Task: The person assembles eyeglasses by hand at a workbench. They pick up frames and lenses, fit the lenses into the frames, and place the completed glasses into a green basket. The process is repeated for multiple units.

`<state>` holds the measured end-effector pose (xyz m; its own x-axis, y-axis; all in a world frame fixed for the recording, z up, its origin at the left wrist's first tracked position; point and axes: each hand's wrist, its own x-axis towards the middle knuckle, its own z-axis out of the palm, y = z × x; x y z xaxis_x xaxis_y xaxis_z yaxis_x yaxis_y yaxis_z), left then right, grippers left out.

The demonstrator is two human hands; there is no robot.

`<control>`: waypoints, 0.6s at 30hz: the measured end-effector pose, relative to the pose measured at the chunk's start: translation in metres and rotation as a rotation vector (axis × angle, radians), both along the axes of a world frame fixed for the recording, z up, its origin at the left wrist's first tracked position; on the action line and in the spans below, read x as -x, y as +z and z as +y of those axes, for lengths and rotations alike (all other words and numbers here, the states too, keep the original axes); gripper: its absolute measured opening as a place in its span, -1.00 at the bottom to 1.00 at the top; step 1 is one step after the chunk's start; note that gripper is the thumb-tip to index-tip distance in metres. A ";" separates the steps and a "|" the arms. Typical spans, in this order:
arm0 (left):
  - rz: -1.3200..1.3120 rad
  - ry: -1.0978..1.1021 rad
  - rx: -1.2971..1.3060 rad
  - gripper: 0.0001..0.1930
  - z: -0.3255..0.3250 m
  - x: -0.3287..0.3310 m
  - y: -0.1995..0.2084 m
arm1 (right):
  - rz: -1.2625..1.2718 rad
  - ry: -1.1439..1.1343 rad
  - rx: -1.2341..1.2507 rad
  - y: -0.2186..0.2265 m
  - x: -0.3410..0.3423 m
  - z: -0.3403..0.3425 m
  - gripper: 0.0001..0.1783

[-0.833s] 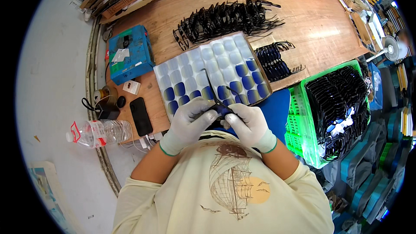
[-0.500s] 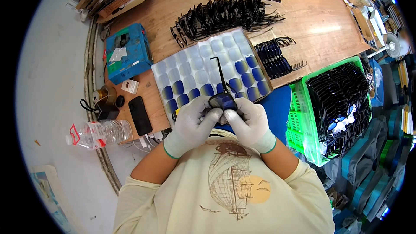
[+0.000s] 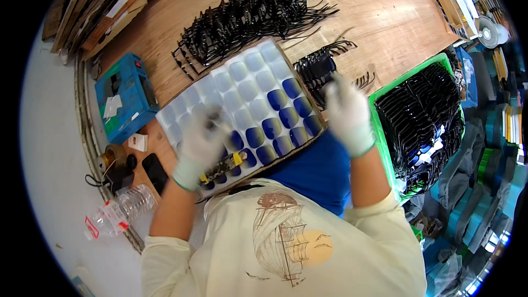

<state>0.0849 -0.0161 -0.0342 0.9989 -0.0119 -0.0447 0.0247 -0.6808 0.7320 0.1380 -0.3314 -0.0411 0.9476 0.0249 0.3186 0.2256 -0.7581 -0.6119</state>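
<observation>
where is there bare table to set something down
Widest on the table, at its far right: between the long glasses pile, smaller glasses row and green crate. A smaller patch lies between that pile and the cardboard stack. Crowded: left edge, with blue box and phone; front, under the lens tray.

The light-brown wooden counter (image 3: 379, 14) over here carries a long heap of black-framed glasses (image 3: 236, 25), a shorter row of dark glasses (image 3: 314, 71) beside a shallow cardboard tray (image 3: 287, 154) of squarish lenses (image 3: 272, 128), a scuffed blue-and-green box (image 3: 137, 92), a small white packet (image 3: 138, 142) and a black phone (image 3: 155, 171).
</observation>
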 end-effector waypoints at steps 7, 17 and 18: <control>0.411 0.479 0.029 -0.24 0.122 -0.190 -0.084 | 0.584 -0.092 0.340 -0.073 -0.098 -0.065 -0.65; 0.395 0.488 0.462 -0.71 0.107 -0.193 -0.088 | 0.152 -0.066 0.275 -0.055 -0.078 -0.038 -0.65; 0.428 0.561 0.648 -0.74 0.107 -0.192 -0.085 | 0.022 -0.012 0.259 -0.047 -0.073 -0.025 -0.65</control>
